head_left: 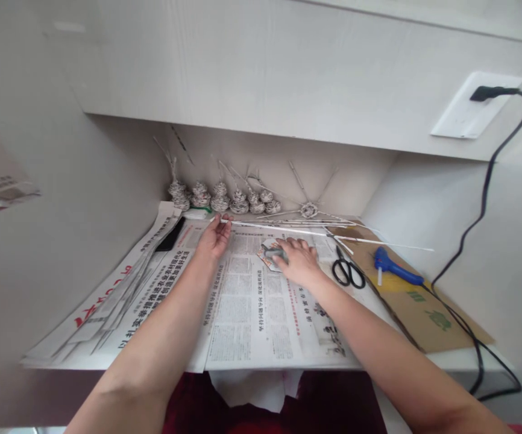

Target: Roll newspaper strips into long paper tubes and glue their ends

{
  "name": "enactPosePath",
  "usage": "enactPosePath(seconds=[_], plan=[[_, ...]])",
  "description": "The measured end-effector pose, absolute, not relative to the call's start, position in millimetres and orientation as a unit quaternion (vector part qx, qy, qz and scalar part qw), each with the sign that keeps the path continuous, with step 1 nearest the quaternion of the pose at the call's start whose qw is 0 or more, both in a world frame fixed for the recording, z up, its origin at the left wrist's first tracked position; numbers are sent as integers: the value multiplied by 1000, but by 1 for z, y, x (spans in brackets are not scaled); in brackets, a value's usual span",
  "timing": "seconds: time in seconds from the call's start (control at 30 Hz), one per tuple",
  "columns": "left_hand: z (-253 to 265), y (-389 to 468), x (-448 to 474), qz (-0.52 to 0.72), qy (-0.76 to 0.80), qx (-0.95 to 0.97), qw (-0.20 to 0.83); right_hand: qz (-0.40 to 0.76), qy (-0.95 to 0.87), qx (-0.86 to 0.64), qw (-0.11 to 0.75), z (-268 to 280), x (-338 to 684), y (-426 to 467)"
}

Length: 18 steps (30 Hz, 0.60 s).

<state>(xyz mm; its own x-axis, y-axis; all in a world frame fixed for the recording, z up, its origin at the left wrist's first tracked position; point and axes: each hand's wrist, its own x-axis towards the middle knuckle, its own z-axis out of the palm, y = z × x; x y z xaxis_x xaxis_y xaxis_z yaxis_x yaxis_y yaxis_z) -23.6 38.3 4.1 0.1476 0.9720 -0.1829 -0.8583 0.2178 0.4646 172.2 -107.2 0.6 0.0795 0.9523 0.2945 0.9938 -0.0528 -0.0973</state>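
My left hand (218,236) pinches the end of a thin white rolled-paper stick (279,228) near the back of the newspaper. The stick stretches to the right past scissors with black handles (348,271). My right hand (296,258) lies palm down, fingers spread, over a small many-sided patterned piece (267,253), whose right part it hides. Behind the hands, several gourd-shaped woven paper pieces (220,198) stand along the back wall. To their right is a small round woven start (308,210) with paper sticks fanning out from it.
Newspaper sheets (238,328) cover the tabletop, with more stacked at left (107,307) beside a black flat object (170,235). At right, a blue glue gun (396,267) rests on cardboard (424,319); a black cord (480,211) runs up to the wall socket (475,105). A cabinet overhangs the back.
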Motion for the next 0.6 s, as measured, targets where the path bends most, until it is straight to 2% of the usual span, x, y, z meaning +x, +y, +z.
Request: enactPosePath(seconds=[0.17, 0.27, 0.33, 0.43, 0.6], plan=[[4, 40, -26, 615, 230, 117, 745, -189, -773, -585, 157, 19, 181, -173], [5, 39, -26, 613, 230, 113, 748, -286, -701, -630, 175, 32, 214, -201], [7, 37, -26, 609, 228, 115, 751, -317, -660, -663, 156, 37, 242, -214], [10, 35, -26, 599, 219, 121, 761, -284, -668, -675, 135, 34, 272, -230], [15, 33, -28, 581, 205, 117, 779, -114, -676, -696, 214, 18, 271, -254]])
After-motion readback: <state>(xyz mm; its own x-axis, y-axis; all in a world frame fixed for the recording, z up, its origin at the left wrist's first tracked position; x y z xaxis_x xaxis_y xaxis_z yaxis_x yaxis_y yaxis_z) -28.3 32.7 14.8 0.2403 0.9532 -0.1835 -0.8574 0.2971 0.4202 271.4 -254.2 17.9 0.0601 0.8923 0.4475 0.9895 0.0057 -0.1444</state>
